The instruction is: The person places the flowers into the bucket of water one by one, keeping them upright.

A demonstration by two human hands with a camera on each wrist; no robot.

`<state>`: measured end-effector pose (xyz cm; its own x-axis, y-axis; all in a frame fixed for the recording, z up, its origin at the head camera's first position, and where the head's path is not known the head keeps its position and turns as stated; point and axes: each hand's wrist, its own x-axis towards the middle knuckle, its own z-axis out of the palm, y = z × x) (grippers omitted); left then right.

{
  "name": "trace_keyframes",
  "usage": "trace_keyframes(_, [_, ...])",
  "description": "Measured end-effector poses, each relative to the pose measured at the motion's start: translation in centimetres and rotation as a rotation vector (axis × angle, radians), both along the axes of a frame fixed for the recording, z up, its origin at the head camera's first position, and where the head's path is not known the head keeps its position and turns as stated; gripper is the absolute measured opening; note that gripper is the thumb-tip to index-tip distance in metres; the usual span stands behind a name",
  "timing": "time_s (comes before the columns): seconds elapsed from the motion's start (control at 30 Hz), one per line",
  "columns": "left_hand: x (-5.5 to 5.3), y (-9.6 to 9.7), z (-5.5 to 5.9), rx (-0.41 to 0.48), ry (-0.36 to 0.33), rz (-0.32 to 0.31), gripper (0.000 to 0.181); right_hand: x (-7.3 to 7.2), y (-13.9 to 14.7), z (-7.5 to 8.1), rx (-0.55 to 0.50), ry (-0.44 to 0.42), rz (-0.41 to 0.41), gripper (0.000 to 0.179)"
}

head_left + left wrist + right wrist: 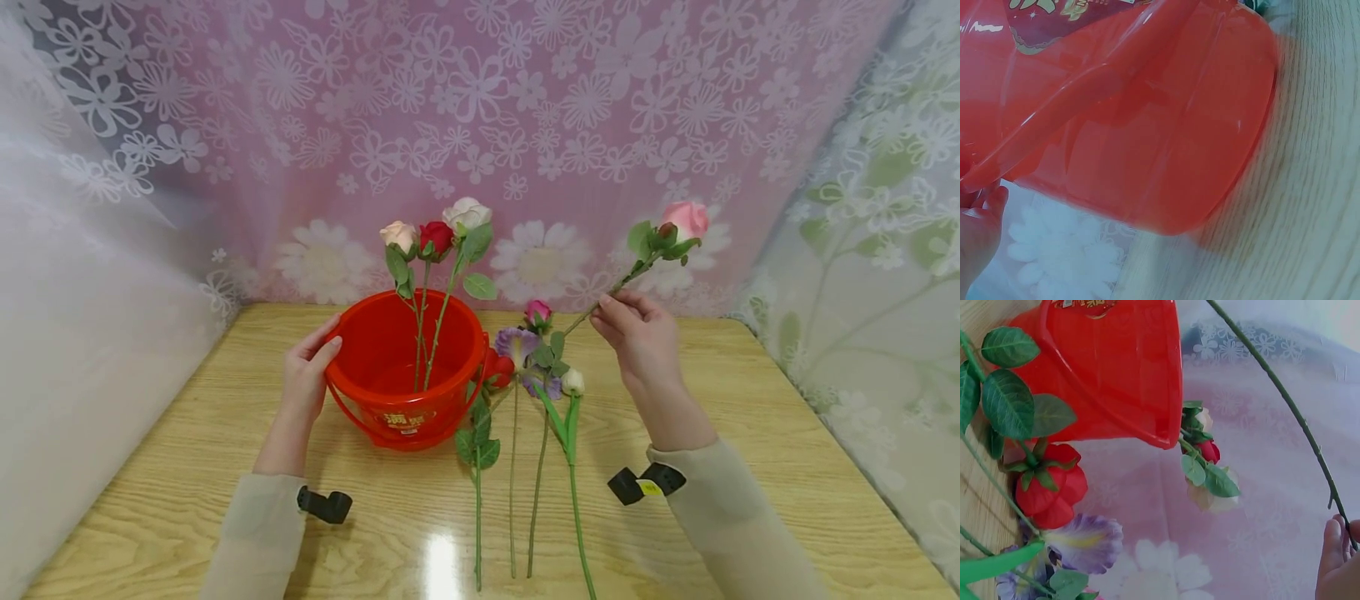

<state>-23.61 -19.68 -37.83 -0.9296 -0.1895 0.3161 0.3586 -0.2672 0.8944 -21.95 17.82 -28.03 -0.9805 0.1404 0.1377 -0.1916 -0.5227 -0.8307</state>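
My left hand [306, 375] holds the rim of a red plastic bucket [450, 421], thumb over the edge. In the left wrist view, its fingers [988, 209] meet the bucket beside its handle [1054, 106]. Leaning inside the bucket are a cream rose [399, 236], a red rose [436, 238] and a white rose [467, 214]. To the right, my right hand [648, 337] pinches a pink rose [686, 220] by its stem, bloom tilted up and right. The right wrist view shows the bare stem [1297, 412] running past the fingers; the bloom is out of that view.
Flowers lie on the wooden table [405, 517] between my arms: another red rose [498, 367], a purple iris [517, 345], a magenta rose [537, 312] and a white tulip [573, 382]. A floral curtain [480, 125] hangs behind the table.
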Motion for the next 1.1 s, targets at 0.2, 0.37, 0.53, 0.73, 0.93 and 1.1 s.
trace_keyframes(0.2, [-0.1,0.0,0.0,0.003,0.000,0.005,0.042,-0.4,-1.6,0.5,-0.077,0.018,-0.107,0.011])
trace_keyframes(0.37, [-0.1,-0.1,-0.1,0.004,0.005,-0.009,0.044,-0.7,-2.6,0.5,-0.103,0.035,-0.167,0.009])
trace_keyframes(0.53, [0.0,0.0,-0.1,0.003,0.014,-0.012,0.042,-1.1,-3.4,0.4,-0.071,0.036,-0.174,0.008])
trace_keyframes(0.73, [-0.1,0.1,-0.1,0.007,0.022,0.003,0.040,-1.5,-4.2,0.2,0.036,0.062,-0.165,0.006])
trace_keyframes(0.93, [-0.2,0.1,-0.3,0.025,0.043,0.007,0.038,-1.8,-5.1,0.2,0.121,0.082,-0.157,0.008])
trace_keyframes(1.1, [-0.2,0.1,-0.3,0.032,0.038,0.003,0.039,-1.9,-6.2,0.2,0.228,0.162,-0.149,0.012])
